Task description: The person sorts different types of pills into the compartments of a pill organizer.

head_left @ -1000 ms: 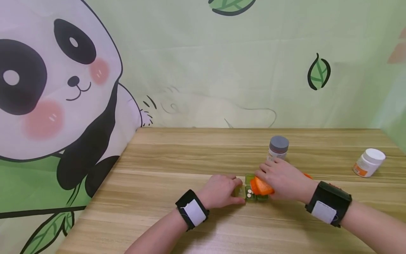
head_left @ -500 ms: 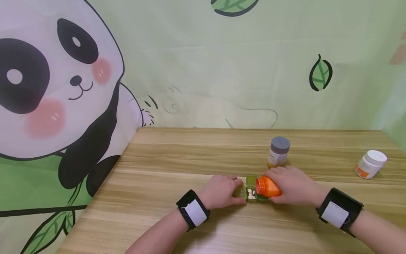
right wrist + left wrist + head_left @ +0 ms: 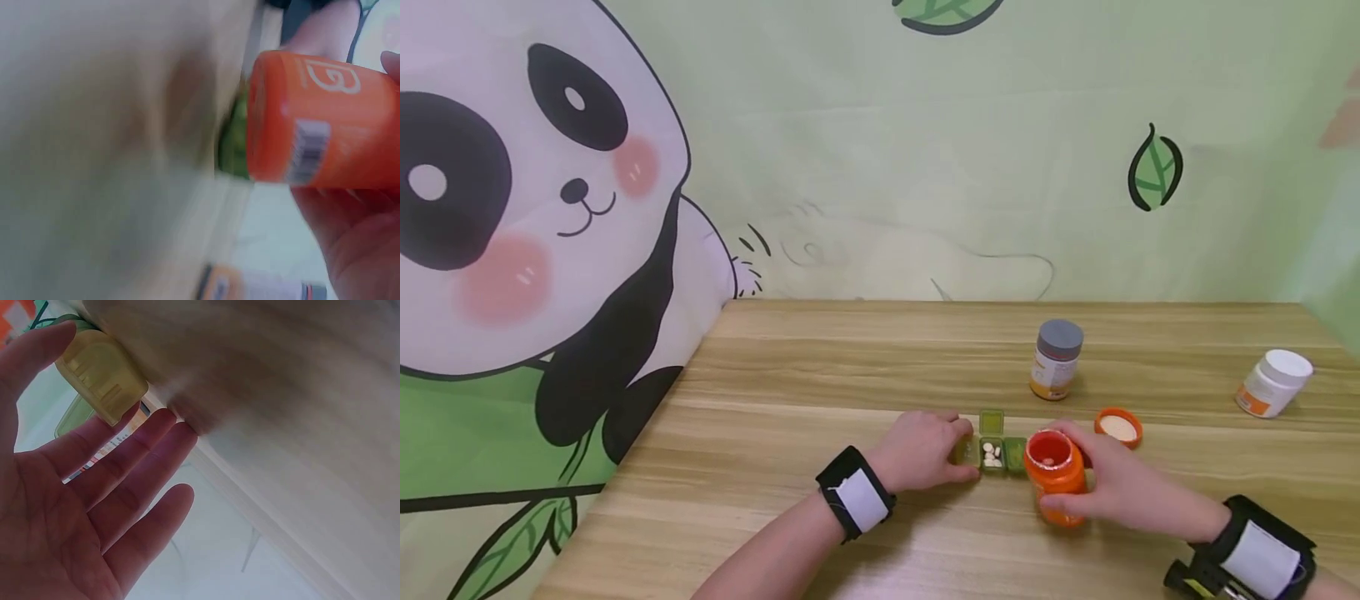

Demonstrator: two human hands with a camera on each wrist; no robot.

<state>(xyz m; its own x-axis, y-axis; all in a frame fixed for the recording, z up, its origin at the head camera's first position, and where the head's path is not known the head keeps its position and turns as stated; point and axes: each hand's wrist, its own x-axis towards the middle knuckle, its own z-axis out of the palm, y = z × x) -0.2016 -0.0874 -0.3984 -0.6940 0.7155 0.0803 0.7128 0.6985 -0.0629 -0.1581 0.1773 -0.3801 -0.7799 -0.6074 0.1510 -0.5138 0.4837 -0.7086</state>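
Note:
A green pill organizer point(image 3: 994, 454) lies on the wooden table point(image 3: 820, 375), its middle compartment open with several white pills inside. My left hand point(image 3: 957, 454) pinches its left end; in the left wrist view that yellow-green end point(image 3: 103, 378) sits between thumb and fingers of the left hand point(image 3: 94, 419). My right hand point(image 3: 1078, 477) grips an open orange bottle point(image 3: 1056, 477), upright just right of the organizer. In the right wrist view the orange bottle point(image 3: 319, 122) fills the frame, with the organizer point(image 3: 233, 147) behind it.
The orange lid point(image 3: 1118, 427) lies upside down behind my right hand. A grey-capped bottle point(image 3: 1057, 358) stands farther back, and a white-capped bottle point(image 3: 1273, 383) leans at the far right. A panda-print cloth point(image 3: 550, 250) hangs at the left and behind.
My right hand has brought the orange bottle from tipped over the organizer to upright, nearer me and to the right. The lid has come into view. My left hand has stayed put.

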